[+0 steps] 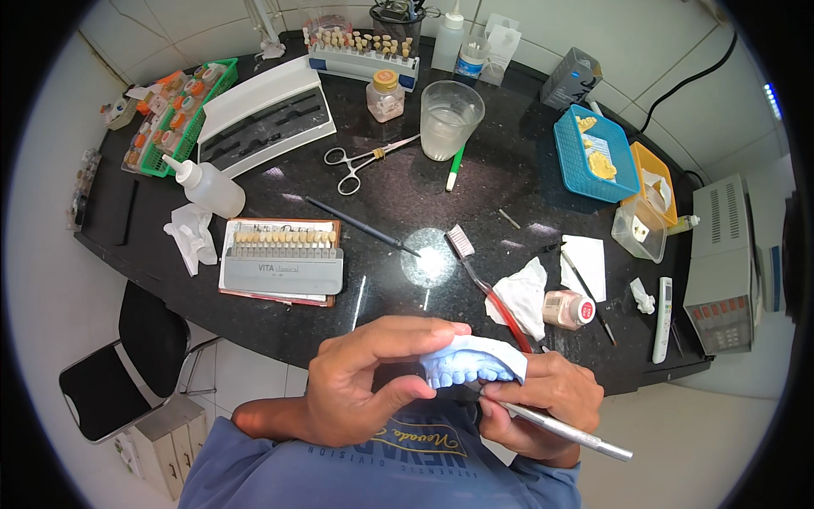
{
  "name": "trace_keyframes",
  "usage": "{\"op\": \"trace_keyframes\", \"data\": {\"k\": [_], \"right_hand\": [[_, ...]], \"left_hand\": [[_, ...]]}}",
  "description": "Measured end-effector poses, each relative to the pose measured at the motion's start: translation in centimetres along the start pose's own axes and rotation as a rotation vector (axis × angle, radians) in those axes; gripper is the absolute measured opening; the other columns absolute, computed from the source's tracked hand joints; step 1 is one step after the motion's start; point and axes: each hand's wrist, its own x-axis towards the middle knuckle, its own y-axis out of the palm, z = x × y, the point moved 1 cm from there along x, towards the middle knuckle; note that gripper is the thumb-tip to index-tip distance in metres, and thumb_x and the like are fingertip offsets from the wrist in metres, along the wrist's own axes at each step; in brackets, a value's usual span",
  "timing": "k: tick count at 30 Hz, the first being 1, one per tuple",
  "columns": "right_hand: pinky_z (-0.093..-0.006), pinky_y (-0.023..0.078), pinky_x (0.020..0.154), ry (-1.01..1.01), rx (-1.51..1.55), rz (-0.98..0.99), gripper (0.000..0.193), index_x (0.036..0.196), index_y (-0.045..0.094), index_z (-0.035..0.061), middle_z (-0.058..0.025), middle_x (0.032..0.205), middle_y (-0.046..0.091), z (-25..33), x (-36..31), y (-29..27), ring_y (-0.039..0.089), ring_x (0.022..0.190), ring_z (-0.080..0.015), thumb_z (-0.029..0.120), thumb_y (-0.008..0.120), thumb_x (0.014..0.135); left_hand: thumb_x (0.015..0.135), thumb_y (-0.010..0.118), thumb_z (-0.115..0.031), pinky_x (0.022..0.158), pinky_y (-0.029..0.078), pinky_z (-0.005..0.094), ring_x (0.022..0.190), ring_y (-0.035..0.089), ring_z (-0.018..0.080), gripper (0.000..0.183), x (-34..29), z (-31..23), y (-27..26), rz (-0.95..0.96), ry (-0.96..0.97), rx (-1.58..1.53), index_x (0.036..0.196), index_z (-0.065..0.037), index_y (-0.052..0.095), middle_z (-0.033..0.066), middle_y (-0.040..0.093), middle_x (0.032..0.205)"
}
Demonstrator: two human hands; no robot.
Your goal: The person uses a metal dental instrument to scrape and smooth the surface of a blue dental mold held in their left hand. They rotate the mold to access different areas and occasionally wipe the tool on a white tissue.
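Gripping with the half-open left hand the left end of a pale-blue dental cast, before the chest at the near edge of a dark worktop; holding a slim metal tool in the closely curled right hand, by the cast's right end. Best done, seemingly, with short, light strokes, bracing right fingers firmly and steering clear of the left thumb. Impossible to tell whether in contact at the tip.

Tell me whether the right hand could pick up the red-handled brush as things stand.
Probably not without letting go first: the right hand holds a silver tool by the blue dental cast. The red-handled brush lies just beyond, its bristles uncovered.
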Motion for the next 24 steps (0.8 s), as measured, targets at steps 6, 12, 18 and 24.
{"op": "trace_keyframes", "data": {"k": [6,12,18,24], "right_hand": [[-0.0279,0.059,0.057,0.010,-0.028,0.036,0.027,0.092,0.073,0.0029,-0.0193,0.093,0.073,0.2,0.1,0.0,0.074,0.076,-0.0225,0.004,0.084,0.067],[-0.0297,0.060,0.061,0.010,-0.035,0.041,0.029,0.093,0.072,0.0009,-0.0213,0.097,0.073,0.2,0.2,-0.1,0.075,0.080,-0.0249,0.000,0.084,0.067],[-0.0288,0.059,0.059,0.037,-0.044,-0.003,0.023,0.089,0.072,0.0008,-0.0188,0.092,0.073,0.2,0.5,0.1,0.074,0.075,-0.0237,0.002,0.083,0.069],[-0.0257,0.056,0.060,0.055,-0.048,-0.132,0.023,0.081,0.072,0.0053,-0.0128,0.081,0.073,-0.2,0.0,1.0,0.072,0.071,-0.0196,0.003,0.081,0.060]], "left_hand": [[0.091,0.072,-0.019,0.091,0.058,0.0444,0.107,0.068,0.0380,0.040,0.1,0.2,-0.4,0.039,0.136,0.154,0.120,0.005,0.058,0.0293,0.066,0.112],[0.092,0.071,-0.016,0.091,0.059,0.0437,0.109,0.067,0.0376,0.039,0.3,0.1,0.2,-0.012,0.104,0.116,0.122,0.005,0.057,0.0296,0.066,0.113],[0.091,0.071,-0.014,0.090,0.059,0.0412,0.112,0.066,0.0375,0.044,-0.2,0.7,0.0,0.015,0.043,0.136,0.128,0.004,0.056,0.0306,0.065,0.117],[0.091,0.071,-0.017,0.084,0.061,0.0377,0.108,0.068,0.0356,0.044,0.0,0.8,0.0,0.027,0.113,0.210,0.129,0.003,0.059,0.0301,0.066,0.114]]}}
